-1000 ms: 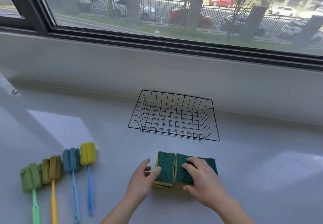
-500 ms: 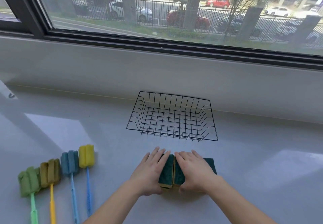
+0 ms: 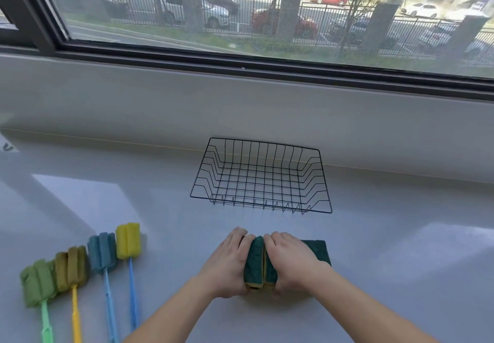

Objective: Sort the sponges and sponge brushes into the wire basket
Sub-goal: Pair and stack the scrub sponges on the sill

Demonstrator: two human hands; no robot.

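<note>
Green-topped yellow sponges [image 3: 255, 262] lie side by side on the white sill in front of the black wire basket [image 3: 324, 182], which has nothing in it. My left hand [image 3: 227, 265] grips the leftmost sponge from its left side. My right hand [image 3: 291, 262] grips the sponge beside it, and together they press the two sponges against each other. A third sponge [image 3: 318, 250] shows at the right, partly hidden under my right hand. At the lower left lie several sponge brushes: green [image 3: 37, 282], olive-yellow [image 3: 70, 267], blue [image 3: 103, 254] and yellow [image 3: 128, 239], handles pointing toward me.
The sill [image 3: 401, 249] runs along a low white wall [image 3: 267, 107] under a window with a dark frame [image 3: 240, 60]. The basket stands close to that wall.
My hands moved from lying on top of the sponges to gripping their outer sides, and the two left sponges were squeezed together and tilted up at their meeting edge.
</note>
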